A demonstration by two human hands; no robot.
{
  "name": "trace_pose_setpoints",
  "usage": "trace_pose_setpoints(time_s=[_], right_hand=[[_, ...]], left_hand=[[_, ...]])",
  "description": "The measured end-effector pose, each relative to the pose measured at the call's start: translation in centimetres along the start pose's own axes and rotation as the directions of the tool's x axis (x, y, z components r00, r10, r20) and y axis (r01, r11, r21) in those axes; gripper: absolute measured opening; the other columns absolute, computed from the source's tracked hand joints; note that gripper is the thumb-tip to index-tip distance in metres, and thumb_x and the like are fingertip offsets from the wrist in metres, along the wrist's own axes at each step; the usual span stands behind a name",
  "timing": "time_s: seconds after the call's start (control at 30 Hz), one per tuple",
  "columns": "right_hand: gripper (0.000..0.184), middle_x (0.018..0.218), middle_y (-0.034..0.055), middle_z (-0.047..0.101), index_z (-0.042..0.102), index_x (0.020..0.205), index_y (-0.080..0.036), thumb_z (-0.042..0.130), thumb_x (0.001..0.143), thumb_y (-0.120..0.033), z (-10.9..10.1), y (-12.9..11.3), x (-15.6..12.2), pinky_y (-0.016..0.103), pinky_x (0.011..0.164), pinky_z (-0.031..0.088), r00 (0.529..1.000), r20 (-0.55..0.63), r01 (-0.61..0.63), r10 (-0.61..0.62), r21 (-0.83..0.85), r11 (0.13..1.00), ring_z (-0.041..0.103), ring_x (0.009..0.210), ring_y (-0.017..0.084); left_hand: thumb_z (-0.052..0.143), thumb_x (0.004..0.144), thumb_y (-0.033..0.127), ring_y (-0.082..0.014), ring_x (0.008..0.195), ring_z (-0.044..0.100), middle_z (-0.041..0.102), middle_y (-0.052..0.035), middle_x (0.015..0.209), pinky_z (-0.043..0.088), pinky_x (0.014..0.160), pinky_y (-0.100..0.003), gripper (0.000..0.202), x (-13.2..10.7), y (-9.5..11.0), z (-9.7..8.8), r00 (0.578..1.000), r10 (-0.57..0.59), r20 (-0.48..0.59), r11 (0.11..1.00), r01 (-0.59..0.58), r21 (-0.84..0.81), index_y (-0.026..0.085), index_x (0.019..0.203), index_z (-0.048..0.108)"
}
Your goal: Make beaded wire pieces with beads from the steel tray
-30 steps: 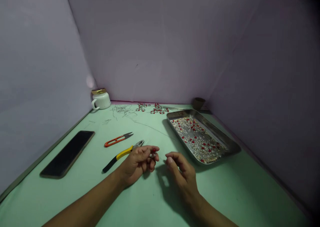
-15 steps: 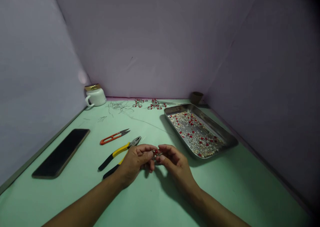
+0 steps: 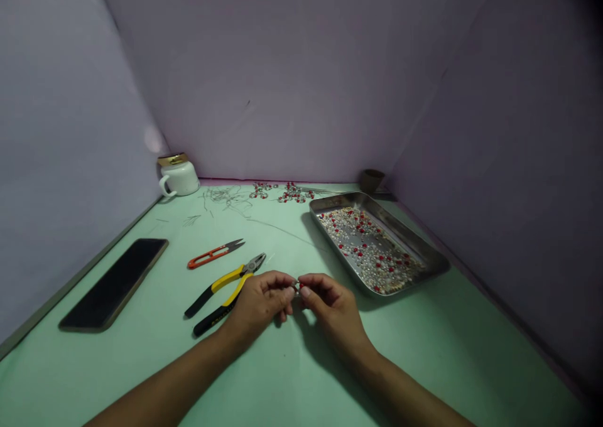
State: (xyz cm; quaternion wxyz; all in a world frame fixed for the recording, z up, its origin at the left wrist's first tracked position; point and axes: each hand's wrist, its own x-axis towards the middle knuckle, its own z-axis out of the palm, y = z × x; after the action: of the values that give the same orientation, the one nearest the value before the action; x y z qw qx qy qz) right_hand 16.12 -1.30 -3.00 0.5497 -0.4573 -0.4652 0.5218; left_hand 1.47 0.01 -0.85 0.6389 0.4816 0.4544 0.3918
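Between my fingertips is a small beaded piece (image 3: pixel 298 287) with red and silvery beads, mostly hidden by the fingers. My left hand (image 3: pixel 262 301) pinches its left side, thumb against index finger. From the right, my right hand (image 3: pixel 336 306) pinches it the same way. Both hands are raised a little over the green tabletop (image 3: pixel 287 383). Just left of my left hand lie yellow-and-black pliers (image 3: pixel 228 281), their jaws pointing away and one handle partly behind the hand. A metal tray (image 3: pixel 343 265) of loose red, clear and pearly beads stands beyond my right hand.
Orange thread snips (image 3: pixel 211 256) lie beyond the pliers, and a dark phone (image 3: pixel 115 286) is at the left. At the back are a white mug (image 3: pixel 181 179), tangled wire (image 3: pixel 223 196), finished-looking beaded rings (image 3: pixel 292 193) and a dark cup (image 3: pixel 371 180). Walls enclose three sides.
My fingers have shifted slightly around the beaded piece; its red bead now shows nearer my right fingertips. The view has tilted a little. The tools and tray are unmoved.
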Motion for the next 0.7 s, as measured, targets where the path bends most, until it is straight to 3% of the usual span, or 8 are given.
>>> trace_pose_setpoints(time_s=[0.13, 0.33, 0.53, 0.7], right_hand=[[0.021, 0.074, 0.0052, 0.068, 0.068, 0.082, -0.016, 0.070, 0.069, -0.032, 0.01, 0.02, -0.02, 0.032, 0.063, 0.049, 1.000, 0.024, 0.012, -0.012, -0.007, 1.000, 0.059, 0.064, 0.015], [0.024, 0.071, 0.0057, 0.068, 0.071, 0.081, -0.016, 0.072, 0.066, -0.035, -0.20, -0.16, 0.17, 0.034, 0.063, 0.049, 0.998, 0.061, -0.032, 0.032, -0.003, 0.999, 0.060, 0.064, 0.016], [0.030, 0.069, 0.0050, 0.068, 0.067, 0.077, -0.014, 0.079, 0.059, -0.035, -0.28, -0.10, 0.57, 0.032, 0.061, 0.051, 0.980, 0.044, -0.198, 0.193, 0.229, 0.953, 0.061, 0.059, 0.015], [0.022, 0.063, 0.0027, 0.065, 0.066, 0.073, -0.015, 0.076, 0.060, -0.030, -0.05, -0.17, 0.31, 0.029, 0.057, 0.048, 0.991, 0.073, -0.117, 0.111, 0.078, 0.990, 0.059, 0.057, 0.014]], left_hand=[[0.065, 0.064, 0.027, -0.0075, 0.038, 0.041, 0.048, 0.0062, 0.040, 0.031, 0.038, -0.019, 0.017, -0.41, 0.24, 0.57, 0.994, -0.002, -0.108, 0.995, 0.012, 0.098, 0.013, 0.072, 0.061], [0.064, 0.062, 0.025, -0.0068, 0.038, 0.039, 0.047, 0.0070, 0.041, 0.029, 0.039, -0.020, 0.013, -0.56, 0.44, 0.60, 0.996, 0.025, -0.085, 0.995, -0.016, 0.098, 0.014, 0.070, 0.062], [0.063, 0.060, 0.023, -0.0069, 0.039, 0.041, 0.057, 0.0022, 0.052, 0.031, 0.040, -0.021, 0.022, -0.25, 0.00, 0.38, 0.999, 0.015, -0.043, 0.998, -0.012, 0.069, 0.013, 0.080, 0.061], [0.061, 0.063, 0.021, -0.0081, 0.042, 0.040, 0.046, 0.0063, 0.045, 0.029, 0.042, -0.021, 0.010, -0.32, -0.27, 0.46, 0.996, 0.047, -0.079, 0.991, -0.036, 0.130, 0.016, 0.069, 0.057]])
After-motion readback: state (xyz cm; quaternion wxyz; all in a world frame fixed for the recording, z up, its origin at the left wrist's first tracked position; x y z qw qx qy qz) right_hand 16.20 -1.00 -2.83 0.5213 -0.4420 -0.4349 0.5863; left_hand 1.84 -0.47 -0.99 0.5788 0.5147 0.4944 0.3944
